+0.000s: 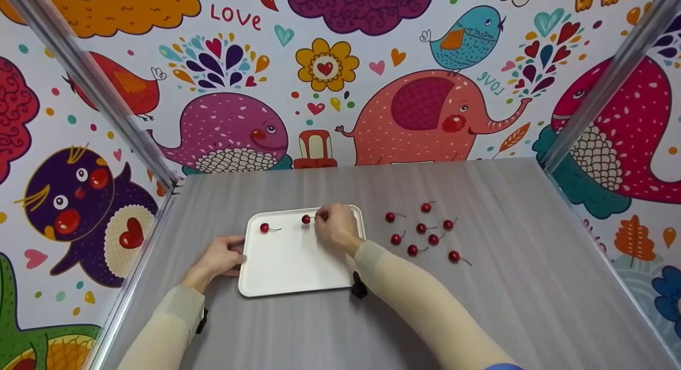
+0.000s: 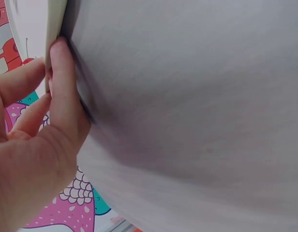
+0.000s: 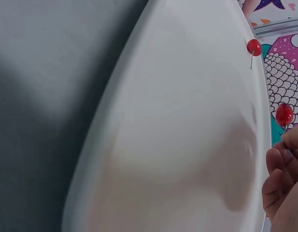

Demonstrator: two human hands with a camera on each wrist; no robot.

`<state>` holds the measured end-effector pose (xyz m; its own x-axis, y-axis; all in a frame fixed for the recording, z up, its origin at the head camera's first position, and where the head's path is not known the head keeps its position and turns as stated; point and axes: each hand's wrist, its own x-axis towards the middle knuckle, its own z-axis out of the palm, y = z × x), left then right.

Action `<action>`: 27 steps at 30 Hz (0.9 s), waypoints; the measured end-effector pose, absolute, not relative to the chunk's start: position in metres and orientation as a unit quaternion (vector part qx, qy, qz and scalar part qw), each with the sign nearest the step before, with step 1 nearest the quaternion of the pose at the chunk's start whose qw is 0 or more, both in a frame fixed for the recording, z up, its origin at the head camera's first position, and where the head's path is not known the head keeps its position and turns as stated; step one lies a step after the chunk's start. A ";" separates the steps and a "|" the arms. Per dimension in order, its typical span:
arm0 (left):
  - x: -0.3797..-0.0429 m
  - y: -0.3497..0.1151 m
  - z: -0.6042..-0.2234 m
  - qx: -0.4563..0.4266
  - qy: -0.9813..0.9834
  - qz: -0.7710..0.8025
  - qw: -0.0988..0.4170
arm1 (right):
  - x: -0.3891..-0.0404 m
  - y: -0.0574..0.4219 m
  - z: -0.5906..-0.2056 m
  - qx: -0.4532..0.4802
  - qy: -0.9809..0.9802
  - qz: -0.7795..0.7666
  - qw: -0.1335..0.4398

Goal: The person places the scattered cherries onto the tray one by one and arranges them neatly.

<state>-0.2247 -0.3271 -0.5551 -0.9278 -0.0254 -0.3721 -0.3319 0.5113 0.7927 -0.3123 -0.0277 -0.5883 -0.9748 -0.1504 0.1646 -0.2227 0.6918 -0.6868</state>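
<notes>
From where I stand, a person works at a grey wood-grain desk (image 1: 298, 333). The left hand (image 1: 219, 257) grips the left edge of a white tray (image 1: 295, 263). The right hand (image 1: 338, 225) pinches a red cherry (image 1: 306, 219) by its stem, over the tray's far side; it seems to hang just clear of the surface, though the gap is hard to judge. Another cherry (image 1: 265, 228) lies near the far left corner, stem pointing right. Eight loose cherries (image 1: 421, 228) sit on the desk, right of the tray.

To set this one down well, I would keep the left hand firm so the tray cannot slide, lower the fruit until it rests, and only then loosen the pinch, since a round cherry could roll.

On the patterned wall (image 1: 367, 50) behind, red lettering (image 1: 235, 17) reads "LOVE"; a smaller, pale "LOVE" (image 1: 489, 84) by the elephant is turned around. The tray shows no label.
</notes>
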 end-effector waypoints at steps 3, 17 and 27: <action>-0.225 -0.328 -0.555 -0.107 0.857 0.479 0.160 | -0.310 -0.034 -0.585 0.092 -0.924 0.369 0.045; -0.224 -0.329 -0.558 -0.107 0.848 0.493 0.159 | -0.306 -0.058 -0.599 0.069 -0.937 0.335 0.069; -0.225 -0.329 -0.558 -0.105 0.849 0.493 0.157 | -0.300 -0.068 -0.590 0.066 -0.936 0.343 0.044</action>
